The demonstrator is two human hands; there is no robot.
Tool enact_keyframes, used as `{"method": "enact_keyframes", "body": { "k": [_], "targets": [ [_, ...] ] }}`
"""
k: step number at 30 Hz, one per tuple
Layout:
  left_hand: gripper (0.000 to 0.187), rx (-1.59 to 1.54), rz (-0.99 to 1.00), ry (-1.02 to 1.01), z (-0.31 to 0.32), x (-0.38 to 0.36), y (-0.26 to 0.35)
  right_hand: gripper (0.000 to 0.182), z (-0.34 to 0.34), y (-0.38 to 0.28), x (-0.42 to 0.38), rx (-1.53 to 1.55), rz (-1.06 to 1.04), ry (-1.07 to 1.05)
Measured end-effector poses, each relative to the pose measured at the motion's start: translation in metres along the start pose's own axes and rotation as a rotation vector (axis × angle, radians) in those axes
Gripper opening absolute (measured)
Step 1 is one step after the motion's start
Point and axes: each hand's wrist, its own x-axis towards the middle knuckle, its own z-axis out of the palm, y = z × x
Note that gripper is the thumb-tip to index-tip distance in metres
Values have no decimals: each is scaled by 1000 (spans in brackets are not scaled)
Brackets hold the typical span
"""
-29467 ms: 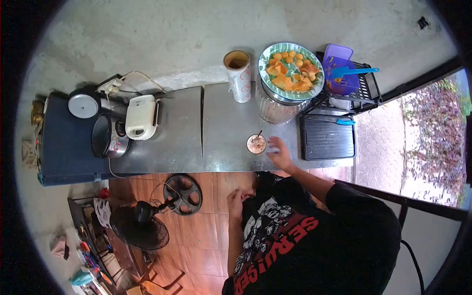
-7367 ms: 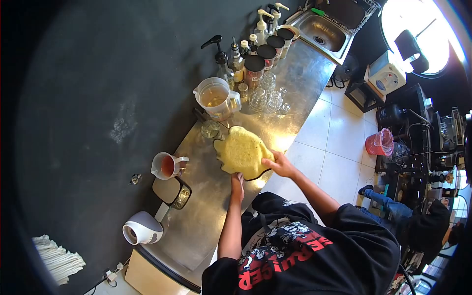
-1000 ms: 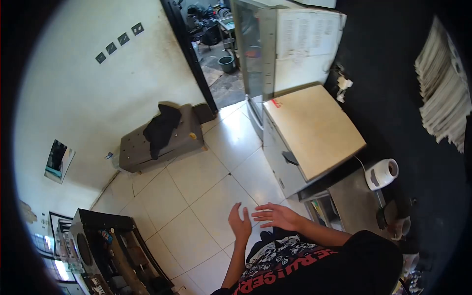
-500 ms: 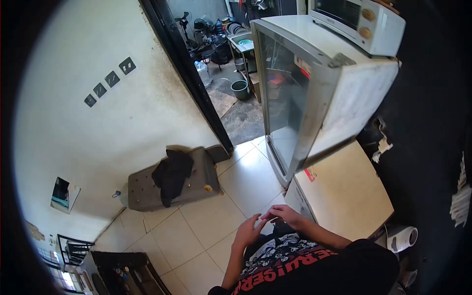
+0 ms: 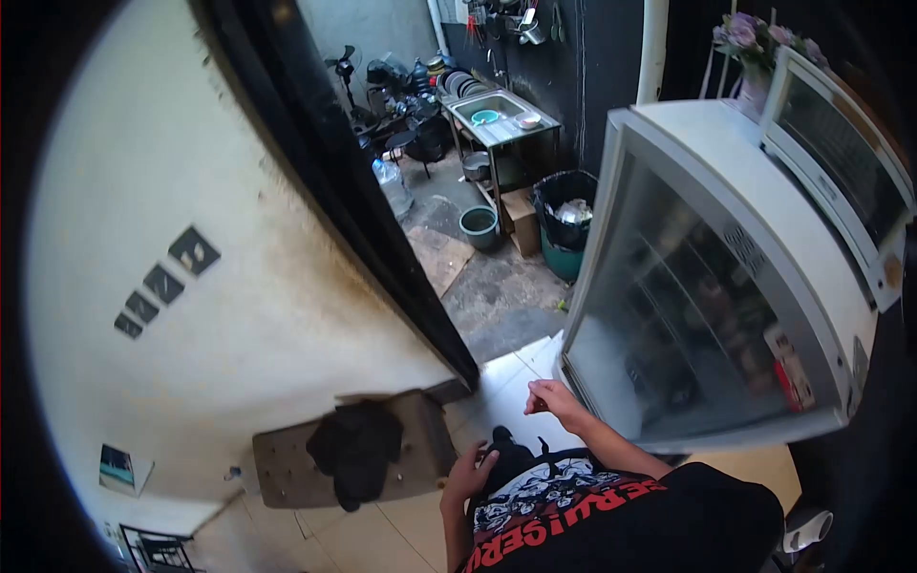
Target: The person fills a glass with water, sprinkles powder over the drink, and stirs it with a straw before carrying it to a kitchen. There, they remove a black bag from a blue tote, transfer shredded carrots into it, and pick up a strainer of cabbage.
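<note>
My left hand [image 5: 468, 475] is low in front of my body, by the hem of my black printed shirt [image 5: 611, 506]. Its fingers are loosely bent, with the thumb apart from them, and nothing is in it. Farther forward and to the right, my right hand [image 5: 557, 399] has its fingers curled in, and no object shows in it. The two hands are apart. Closest to the right hand is the glass-door fridge [image 5: 688, 277], which it does not visibly touch.
A dark doorway frame [image 5: 334, 191] opens onto a room with a sink [image 5: 506, 105], a bucket [image 5: 479, 227] and a lined bin [image 5: 564, 244]. On the left, dark cloth [image 5: 355, 449] lies on a tufted bench [image 5: 287, 468]. A toaster oven [image 5: 841, 162] tops the fridge.
My hands, touching at the fingers before, have come apart. The view has moved toward the doorway and turned, so the fridge is larger and farther right, and the bin shows.
</note>
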Motion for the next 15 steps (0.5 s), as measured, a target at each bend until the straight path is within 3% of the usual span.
{"method": "enact_keyframes", "body": {
  "k": [5,7,8,11,15],
  "targets": [
    [52,151,187,-50,-97,140,87,15,15,-110,95,-16,-296,-60],
    [46,-163,344,-159,-114,200,112,18,7,-141,128,-4,-287,-12],
    [46,-157,342,-169,-123,228,129,18,0,-154,145,1,-281,22],
    [37,-195,415,-91,-146,299,185,18,-32,-182,203,5,-294,149],
    [29,-262,461,49,-162,400,206,17,-78,-221,282,-11,-319,274]
  ]
}}
